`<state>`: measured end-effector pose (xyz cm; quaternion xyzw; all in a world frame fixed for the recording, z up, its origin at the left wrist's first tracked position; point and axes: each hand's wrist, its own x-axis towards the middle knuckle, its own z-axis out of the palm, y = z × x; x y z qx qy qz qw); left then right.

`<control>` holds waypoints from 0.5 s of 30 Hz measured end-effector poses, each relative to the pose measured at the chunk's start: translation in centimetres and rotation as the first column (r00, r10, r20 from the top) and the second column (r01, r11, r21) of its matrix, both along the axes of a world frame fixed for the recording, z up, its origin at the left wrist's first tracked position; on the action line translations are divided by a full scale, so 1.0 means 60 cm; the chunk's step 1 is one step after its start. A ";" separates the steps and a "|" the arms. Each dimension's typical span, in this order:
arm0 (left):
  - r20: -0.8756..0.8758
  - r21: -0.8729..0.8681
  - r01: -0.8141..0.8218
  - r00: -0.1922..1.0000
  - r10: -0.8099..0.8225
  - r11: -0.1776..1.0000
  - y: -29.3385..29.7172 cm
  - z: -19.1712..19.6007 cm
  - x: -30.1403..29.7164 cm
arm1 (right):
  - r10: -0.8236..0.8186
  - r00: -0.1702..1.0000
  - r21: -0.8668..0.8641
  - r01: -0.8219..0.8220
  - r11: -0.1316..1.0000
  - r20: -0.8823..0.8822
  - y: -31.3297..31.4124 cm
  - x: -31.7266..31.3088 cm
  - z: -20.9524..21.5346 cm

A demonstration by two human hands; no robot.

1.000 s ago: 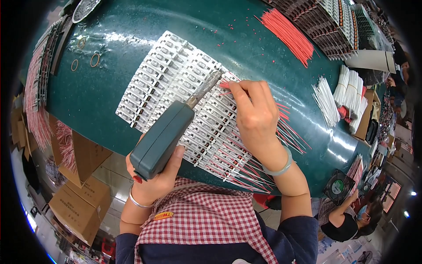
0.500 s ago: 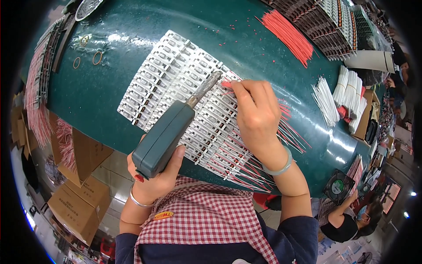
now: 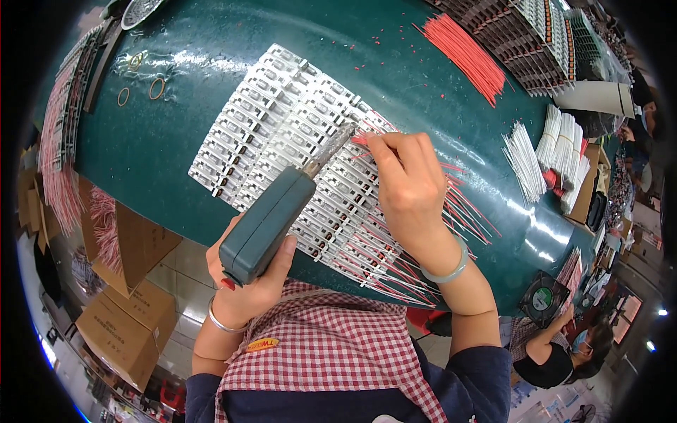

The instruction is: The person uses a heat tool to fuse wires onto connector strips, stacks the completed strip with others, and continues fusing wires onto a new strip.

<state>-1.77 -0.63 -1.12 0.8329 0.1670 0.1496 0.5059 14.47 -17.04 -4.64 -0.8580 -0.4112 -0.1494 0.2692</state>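
Note:
My left hand [image 3: 247,282] is wrapped around a dark green soldering gun [image 3: 268,225]. Its grey metal tip [image 3: 333,149] points up and to the right, over rows of white plastic parts with metal contacts [image 3: 282,106]. Close to the tip's end, my right hand [image 3: 410,190] pinches a small bunch of short red wires [image 3: 361,139] between thumb and fingertips. Red and white wires [image 3: 395,271] stick out from the right side of the nearer rows. Where the tip meets the parts is too small to make out.
A pile of red wires [image 3: 465,56] lies at the far right, with white wire bundles [image 3: 557,151] beyond my right hand. Stacked parts [image 3: 522,42] rise behind. Rubber bands [image 3: 156,89] lie left; a small fan [image 3: 544,299] stands right, near another person [image 3: 557,352].
The soldering gun has shifted slightly right, its tip end a little nearer to me. My right hand has moved slightly left, still pinching the red wires.

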 end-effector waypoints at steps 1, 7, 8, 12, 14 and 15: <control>-0.001 0.000 0.001 1.000 -0.001 1.000 0.000 0.001 0.000 | 0.005 1.000 -0.003 -0.005 1.000 0.002 0.000 0.000 0.000; -0.050 -0.029 0.002 0.999 -0.003 1.000 -0.001 0.005 0.001 | 0.005 1.000 -0.019 -0.005 1.000 0.024 0.002 0.000 -0.001; -0.050 0.001 0.015 0.999 -0.015 1.000 0.000 0.005 0.002 | 0.003 1.000 -0.019 -0.003 1.000 0.027 0.002 0.000 -0.001; -0.081 0.022 0.019 0.997 -0.017 1.000 0.001 0.005 -0.002 | -0.007 1.000 -0.020 0.007 1.000 0.030 0.003 0.000 -0.001; -0.060 0.030 0.018 0.998 -0.016 0.999 0.003 0.002 -0.005 | -0.003 1.000 -0.028 0.004 1.000 0.031 0.003 -0.001 -0.001; -0.039 0.038 0.017 0.999 -0.016 0.999 0.004 0.000 -0.007 | -0.012 1.000 -0.028 0.012 1.000 0.025 0.003 -0.001 0.000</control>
